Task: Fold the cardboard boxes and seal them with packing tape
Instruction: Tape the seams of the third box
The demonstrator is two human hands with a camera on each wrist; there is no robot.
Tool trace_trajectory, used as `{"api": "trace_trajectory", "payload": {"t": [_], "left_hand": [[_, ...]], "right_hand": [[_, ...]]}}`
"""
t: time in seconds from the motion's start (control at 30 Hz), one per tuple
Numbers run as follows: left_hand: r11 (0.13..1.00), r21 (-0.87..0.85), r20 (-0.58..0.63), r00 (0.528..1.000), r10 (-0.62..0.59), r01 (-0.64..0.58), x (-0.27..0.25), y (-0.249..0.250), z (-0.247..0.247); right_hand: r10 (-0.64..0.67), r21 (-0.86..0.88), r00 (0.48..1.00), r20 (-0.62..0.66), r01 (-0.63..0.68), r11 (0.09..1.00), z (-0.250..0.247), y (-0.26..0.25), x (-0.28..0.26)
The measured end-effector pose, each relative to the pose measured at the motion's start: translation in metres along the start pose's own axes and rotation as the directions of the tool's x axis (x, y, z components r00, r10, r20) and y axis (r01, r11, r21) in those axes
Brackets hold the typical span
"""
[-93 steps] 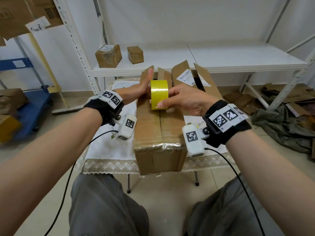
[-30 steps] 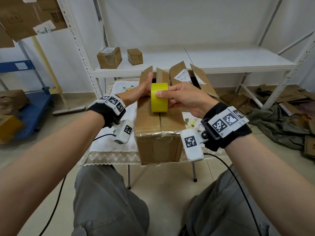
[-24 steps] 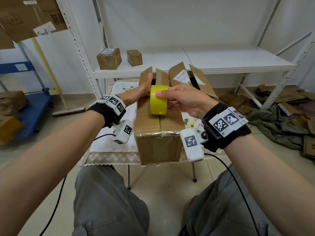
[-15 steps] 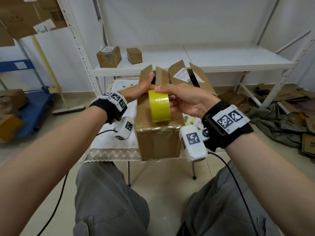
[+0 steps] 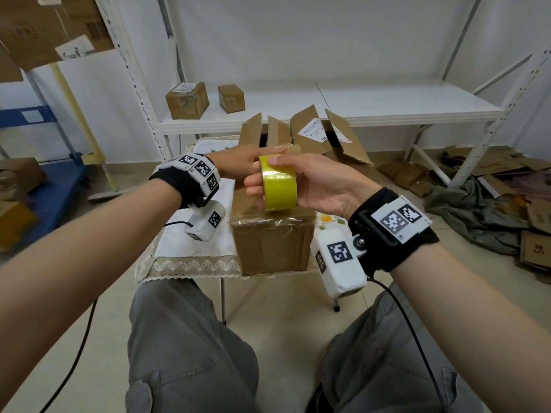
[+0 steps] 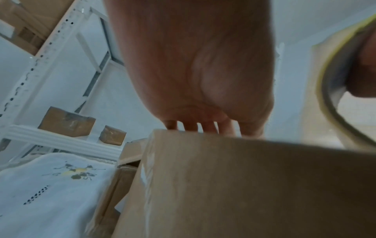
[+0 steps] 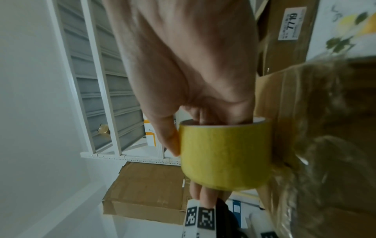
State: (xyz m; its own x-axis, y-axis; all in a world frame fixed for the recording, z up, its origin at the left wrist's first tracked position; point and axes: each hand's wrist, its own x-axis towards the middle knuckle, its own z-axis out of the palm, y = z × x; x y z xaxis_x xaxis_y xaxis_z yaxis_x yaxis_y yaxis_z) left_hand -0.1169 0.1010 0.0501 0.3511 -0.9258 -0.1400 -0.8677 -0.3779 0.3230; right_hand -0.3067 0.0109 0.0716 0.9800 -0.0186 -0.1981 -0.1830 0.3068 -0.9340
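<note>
A brown cardboard box (image 5: pixel 272 248) stands on a small table, its top flaps down and wrinkled clear tape over its near top edge. My right hand (image 5: pixel 319 184) grips a yellow tape roll (image 5: pixel 278 183) just above the box top. Its fingers go through the core and its thumb (image 7: pixel 171 141) presses the roll's outside (image 7: pixel 225 154). My left hand (image 5: pixel 241 160) lies flat on the far end of the box top with fingers straight. The left wrist view shows those fingers (image 6: pixel 203 127) reaching past the far edge of the box (image 6: pixel 244 185). The roll's rim (image 6: pixel 329 96) is at the right.
The table's white lace-edged cloth (image 5: pixel 190 251) lies under the box. Open-flapped boxes (image 5: pixel 316 135) stand right behind it. Two small sealed boxes (image 5: pixel 187 100) sit on a white shelf (image 5: pixel 387 105). Flattened cardboard and a grey cloth (image 5: pixel 477 216) lie on the floor to the right, a blue cart (image 5: pixel 44 180) to the left.
My right hand has lifted the yellow roll off the box top and drawn it toward me, turning it. My left hand has stayed on the far end of the box.
</note>
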Motion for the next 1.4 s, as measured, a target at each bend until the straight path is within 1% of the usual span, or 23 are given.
{"api": "trace_trajectory", "payload": {"t": [0.07, 0.2, 0.33, 0.4, 0.5, 0.57, 0.7, 0.73, 0.8, 0.87, 0.97, 1.07, 1.13, 1.2, 1.33, 1.4], "left_hand": [[1.0, -0.008, -0.048, 0.999, -0.005, 0.004, -0.003, 0.001, 0.0], [0.999, -0.037, -0.164, 0.986, 0.027, -0.033, -0.009, -0.003, 0.005], [0.993, -0.064, -0.205, 0.975, 0.082, -0.097, -0.013, -0.01, 0.014], [0.989, -0.1, -0.224, 0.971, 0.082, -0.107, -0.014, -0.011, 0.016], [0.979, -0.176, -0.214, 0.975, 0.066, -0.105, -0.014, -0.008, 0.018], [0.973, -0.208, -0.172, 0.983, 0.063, -0.098, -0.015, -0.005, 0.018], [0.97, -0.216, -0.119, 0.989, 0.089, -0.113, -0.02, 0.006, 0.019], [0.972, -0.216, -0.098, 0.993, 0.067, -0.087, -0.019, 0.005, 0.019], [0.979, -0.205, -0.08, 0.997, -0.014, -0.003, -0.02, 0.008, 0.02], [0.978, -0.208, -0.07, 0.997, -0.032, 0.017, -0.021, 0.014, 0.02], [0.971, -0.229, -0.072, 0.994, -0.086, 0.067, -0.024, 0.019, 0.025], [0.981, -0.184, -0.063, 0.995, -0.082, 0.069, -0.024, 0.022, 0.025], [0.991, -0.123, -0.077, 0.996, -0.053, 0.043, -0.025, 0.026, 0.025], [0.994, -0.101, -0.078, 0.995, -0.06, 0.052, -0.027, 0.031, 0.025], [0.988, -0.133, -0.051, 0.995, -0.091, 0.084, -0.04, 0.041, 0.025], [0.984, -0.171, -0.051, 0.997, -0.061, 0.052, -0.043, 0.043, 0.026]], "right_hand": [[-0.024, 0.024, 1.0, -0.003, 0.024, 0.999, 0.001, -0.001, 0.0], [-0.059, 0.019, 0.998, -0.026, 0.06, 0.998, 0.002, 0.001, 0.001], [-0.059, 0.03, 0.997, -0.058, 0.061, 0.998, 0.0, 0.005, 0.006], [-0.065, 0.037, 0.996, -0.06, 0.067, 0.997, -0.001, 0.005, 0.007], [-0.075, 0.029, 0.996, -0.056, 0.077, 0.997, -0.003, 0.005, 0.008], [-0.074, 0.026, 0.996, -0.052, 0.076, 0.997, -0.003, 0.006, 0.007], [-0.04, 0.039, 0.998, -0.043, 0.042, 0.998, 0.0, 0.005, 0.005], [-0.035, 0.038, 0.998, -0.05, 0.037, 0.999, 0.001, 0.004, 0.004], [-0.03, 0.043, 0.997, -0.077, 0.033, 0.999, 0.006, 0.003, 0.001], [-0.026, 0.054, 0.994, -0.106, 0.032, 0.998, 0.01, 0.003, -0.001], [-0.016, 0.068, 0.994, -0.109, 0.024, 0.997, 0.014, 0.006, -0.009], [-0.012, 0.094, 0.993, -0.117, 0.023, 0.995, 0.016, 0.008, -0.017], [-0.017, 0.108, 0.992, -0.126, 0.031, 0.994, 0.018, 0.01, -0.022], [-0.016, 0.12, 0.992, -0.127, 0.031, 0.992, 0.019, 0.012, -0.026], [0.005, 0.148, 0.993, -0.121, 0.013, 0.989, 0.02, 0.013, -0.032], [0.017, 0.165, 0.993, -0.119, 0.003, 0.986, 0.022, 0.013, -0.034]]}}
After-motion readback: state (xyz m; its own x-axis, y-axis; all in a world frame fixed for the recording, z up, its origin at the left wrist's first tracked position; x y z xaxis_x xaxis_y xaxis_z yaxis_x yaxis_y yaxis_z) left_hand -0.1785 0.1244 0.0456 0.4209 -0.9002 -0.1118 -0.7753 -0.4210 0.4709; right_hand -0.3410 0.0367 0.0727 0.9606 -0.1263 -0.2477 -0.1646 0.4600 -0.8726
